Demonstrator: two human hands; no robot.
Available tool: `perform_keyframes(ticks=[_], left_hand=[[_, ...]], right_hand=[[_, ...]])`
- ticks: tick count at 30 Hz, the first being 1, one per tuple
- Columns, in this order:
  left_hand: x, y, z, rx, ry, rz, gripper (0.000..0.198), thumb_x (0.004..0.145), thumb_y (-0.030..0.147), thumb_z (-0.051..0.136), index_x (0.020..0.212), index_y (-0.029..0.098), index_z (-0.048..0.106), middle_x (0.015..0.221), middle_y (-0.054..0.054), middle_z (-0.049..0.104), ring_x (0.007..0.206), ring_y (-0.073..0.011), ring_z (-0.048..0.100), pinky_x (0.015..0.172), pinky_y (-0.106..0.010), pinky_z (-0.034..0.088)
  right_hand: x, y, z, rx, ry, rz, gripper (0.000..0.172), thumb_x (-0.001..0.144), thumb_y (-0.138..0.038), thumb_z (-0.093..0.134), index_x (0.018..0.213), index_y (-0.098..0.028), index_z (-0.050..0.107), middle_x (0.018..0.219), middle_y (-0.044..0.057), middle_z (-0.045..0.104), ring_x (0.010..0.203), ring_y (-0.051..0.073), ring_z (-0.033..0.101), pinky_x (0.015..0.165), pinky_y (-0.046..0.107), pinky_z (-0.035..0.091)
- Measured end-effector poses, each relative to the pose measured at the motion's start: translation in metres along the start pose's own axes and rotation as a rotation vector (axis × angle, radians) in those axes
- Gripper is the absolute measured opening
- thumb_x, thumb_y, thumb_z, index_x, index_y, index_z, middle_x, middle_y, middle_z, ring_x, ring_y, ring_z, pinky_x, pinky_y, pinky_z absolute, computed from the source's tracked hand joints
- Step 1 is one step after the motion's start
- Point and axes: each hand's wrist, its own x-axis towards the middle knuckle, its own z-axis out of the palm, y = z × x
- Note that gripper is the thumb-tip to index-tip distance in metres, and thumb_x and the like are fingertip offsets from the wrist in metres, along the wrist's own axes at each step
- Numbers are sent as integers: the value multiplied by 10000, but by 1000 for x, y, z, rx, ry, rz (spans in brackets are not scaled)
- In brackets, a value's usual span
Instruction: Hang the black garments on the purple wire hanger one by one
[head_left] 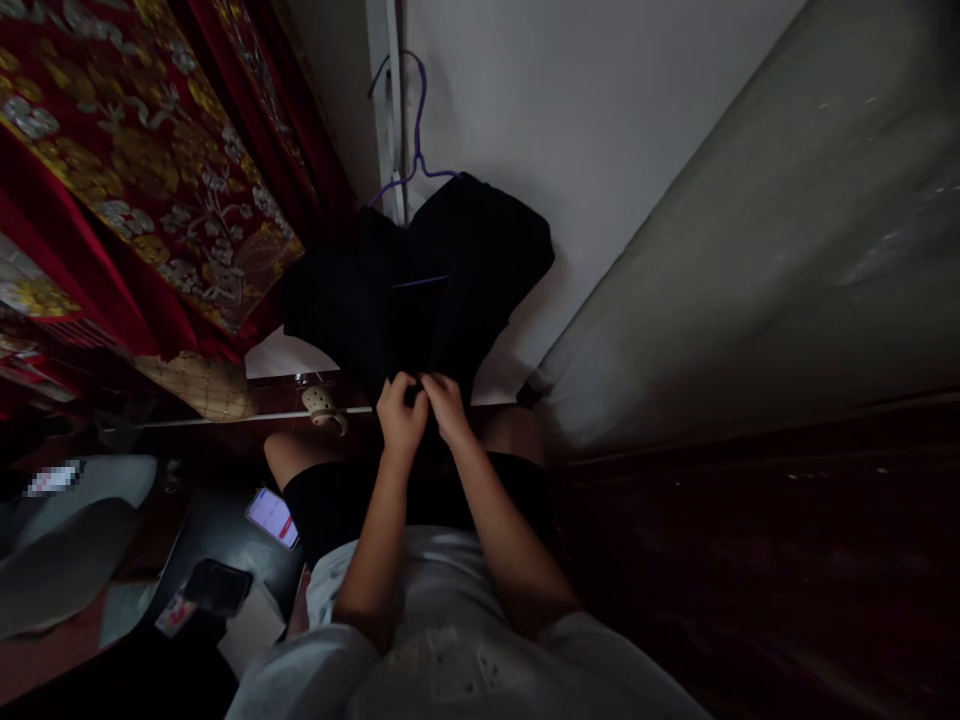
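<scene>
A black garment (pixel 495 250), seemingly a shirt with an open front, hangs on a thin purple hanger (pixel 419 130) in front of me. My left hand (pixel 401 408) is closed at the lower front of the garment, thumb and fingers curled together in a pinch. Right beside it, my right hand (pixel 445 405) also pinches the dark cloth, its fingertips touching or nearly touching those of the left. In the dim light I cannot make out any button or small part between the fingers. The hanger's lower bar shows through the garment's opening.
Red embroidered cloth (pixel 172 170) hangs at the left. A beige clog (pixel 322 408) lies by the wall's foot. Left of my legs, a lit phone (pixel 272 517) and a dark phone-like object (pixel 217 588) rest on a dark surface. A grey sheet (pixel 750 250) covers the right side.
</scene>
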Motion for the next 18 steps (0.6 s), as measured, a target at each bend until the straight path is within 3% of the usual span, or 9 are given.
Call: perform_keyframes(ticks=[3, 5, 6, 9, 11, 14, 18], left_hand=[[-11, -1, -6, -206, 208, -75, 356, 875, 113, 592, 1220, 197, 582, 1120, -84, 651, 1003, -197, 665, 898, -311, 548], [-8, -2, -11, -326, 200, -113, 599, 867, 128, 624, 1434, 208, 449, 1267, -118, 617, 1029, -189, 677, 901, -303, 560], [-6, -3, -13, -356, 163, -124, 622, 860, 130, 634, 1446, 204, 438, 1262, -119, 620, 1007, -185, 680, 894, -299, 561], [-2, -5, -15, -327, -19, -103, 242, 879, 123, 584, 1115, 167, 614, 994, -64, 664, 895, -177, 662, 843, -285, 538], [-3, -8, -14, -290, -105, -86, 75, 886, 118, 546, 902, 164, 604, 842, -35, 630, 820, -171, 632, 776, -266, 510], [-6, -13, -12, -301, -134, -86, 65, 901, 149, 559, 925, 159, 619, 860, -43, 650, 818, -176, 637, 765, -268, 504], [-6, -12, -9, -293, -71, -143, 131, 965, 210, 555, 1009, 153, 664, 933, -75, 704, 900, -198, 677, 840, -296, 517]], right_hand=[[-4, -6, 1, 2, -86, 46, 406, 698, -556, 681, 595, -203, 510, 559, -27, 489, 563, 111, 438, 554, 256, 340], [-6, -13, -2, 0, -129, 48, 457, 717, -602, 690, 586, -196, 527, 537, -28, 484, 531, 101, 418, 539, 255, 320], [-7, -16, -3, -4, -142, 37, 488, 731, -630, 689, 580, -195, 526, 527, -30, 472, 523, 97, 405, 537, 254, 312], [-13, -20, -5, -25, -165, -27, 552, 744, -689, 686, 567, -192, 525, 532, -21, 476, 542, 100, 417, 554, 256, 322], [-15, -21, -5, -31, -184, -57, 552, 739, -704, 688, 601, -182, 569, 598, 12, 559, 596, 118, 487, 591, 261, 368], [-16, -24, -6, 6, -224, -36, 525, 739, -694, 684, 667, -179, 608, 637, 15, 588, 609, 120, 515, 594, 260, 391], [-17, -32, -14, 123, -313, 76, 444, 712, -603, 723, 743, -168, 642, 580, -32, 522, 502, 82, 433, 491, 233, 300]])
